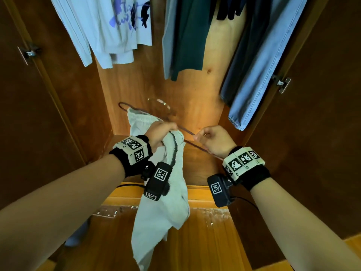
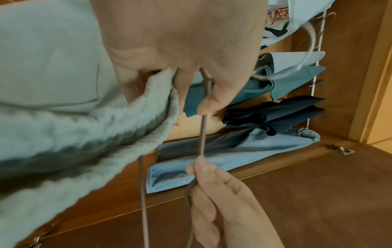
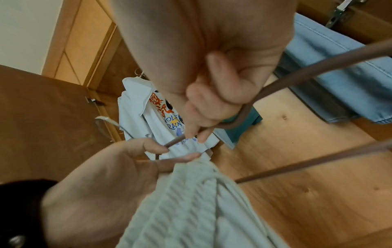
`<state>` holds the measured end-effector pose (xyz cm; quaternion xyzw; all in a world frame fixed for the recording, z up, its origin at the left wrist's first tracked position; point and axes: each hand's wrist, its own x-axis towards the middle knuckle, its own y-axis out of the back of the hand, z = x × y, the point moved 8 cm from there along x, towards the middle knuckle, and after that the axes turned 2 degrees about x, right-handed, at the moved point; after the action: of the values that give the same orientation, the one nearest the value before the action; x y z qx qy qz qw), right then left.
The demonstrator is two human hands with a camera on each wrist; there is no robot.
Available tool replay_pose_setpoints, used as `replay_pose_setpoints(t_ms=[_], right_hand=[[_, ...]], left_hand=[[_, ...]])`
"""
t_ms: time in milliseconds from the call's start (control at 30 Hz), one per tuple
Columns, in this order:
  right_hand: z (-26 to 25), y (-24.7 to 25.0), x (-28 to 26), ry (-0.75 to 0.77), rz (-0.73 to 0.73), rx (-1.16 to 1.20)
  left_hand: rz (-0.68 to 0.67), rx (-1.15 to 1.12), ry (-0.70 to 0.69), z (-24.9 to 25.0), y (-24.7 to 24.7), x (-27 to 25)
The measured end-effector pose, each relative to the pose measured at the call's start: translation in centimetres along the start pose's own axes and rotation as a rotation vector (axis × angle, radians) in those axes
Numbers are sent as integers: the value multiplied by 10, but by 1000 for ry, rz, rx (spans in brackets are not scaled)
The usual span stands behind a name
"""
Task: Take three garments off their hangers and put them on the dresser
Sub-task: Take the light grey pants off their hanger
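Observation:
A pale grey-white ribbed garment [image 1: 166, 202] hangs down from my left hand [image 1: 162, 130], which grips its bunched waistband together with a thin brown wire hanger [image 1: 188, 132]. Part of the garment still lies over the hanger's far end [image 1: 125, 105]. My right hand [image 1: 205, 136] pinches the hanger's near corner, a short way right of the left hand. In the left wrist view my left hand [image 2: 191, 80] holds the garment [image 2: 53, 104] and the hanger wire [image 2: 202, 130], and my right hand [image 2: 212, 181] pinches the wire below. The right wrist view has my right hand [image 3: 212, 107] curled round the hanger's bend [image 3: 235, 123].
An open wardrobe is in front of me, with brown doors at the left [image 1: 39, 124] and right [image 1: 322, 124]. Above hang a white printed shirt [image 1: 121, 26], a dark green garment [image 1: 187, 36] and light blue denim [image 1: 259, 75]. A clear hanger [image 1: 160, 103] lies by the back panel.

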<state>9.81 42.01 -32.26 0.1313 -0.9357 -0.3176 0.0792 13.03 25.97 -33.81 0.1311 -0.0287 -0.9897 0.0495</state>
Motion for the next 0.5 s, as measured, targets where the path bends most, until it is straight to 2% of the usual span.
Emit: replay_pose_setpoints(t_ms=[200, 333, 400, 500], right_hand=[[3, 10, -5, 16, 73, 163], [-5, 15, -8, 85, 107, 275], [-7, 15, -9, 103, 75, 297], [6, 20, -14, 14, 27, 348]], left_hand=[[-23, 22, -118, 26, -5, 0], [26, 39, -248, 48, -12, 0], [15, 28, -270, 52, -20, 2], [0, 18, -279, 59, -28, 6]])
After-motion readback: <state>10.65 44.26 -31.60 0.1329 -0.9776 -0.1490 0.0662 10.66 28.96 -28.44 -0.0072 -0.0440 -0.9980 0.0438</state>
